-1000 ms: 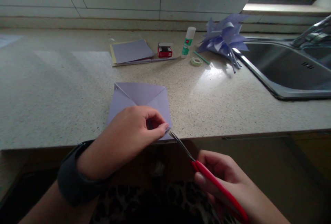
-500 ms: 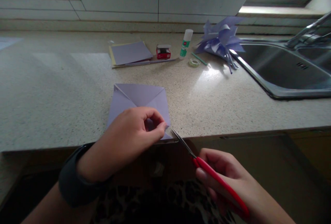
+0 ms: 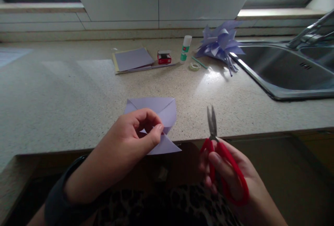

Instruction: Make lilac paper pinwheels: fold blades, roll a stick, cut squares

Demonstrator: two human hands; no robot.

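My left hand (image 3: 139, 135) pinches a lilac square of paper (image 3: 167, 109) between thumb and fingers at the counter's front edge. Creases run in from the sheet's corners, and a slit on its right side parts a pointed flap that hangs past the edge. The middle of the paper is hidden behind my fingers. My right hand (image 3: 229, 170) grips red-handled scissors (image 3: 236, 163) to the right of the paper. Their blades point up, slightly apart, and touch nothing.
At the back lie a stack of lilac sheets (image 3: 134, 59), a small red box (image 3: 164, 58), a glue stick (image 3: 185, 49), a tape roll (image 3: 194, 66), a green stick (image 3: 199, 62) and lilac paper pinwheels (image 3: 221, 45). A steel sink (image 3: 271, 95) is set in the counter (image 3: 65, 114) at right.
The scissors have moved away from the paper, up and to the right, and their blades have turned upright and parted. The paper has shifted slightly right, its slit now showing wider.
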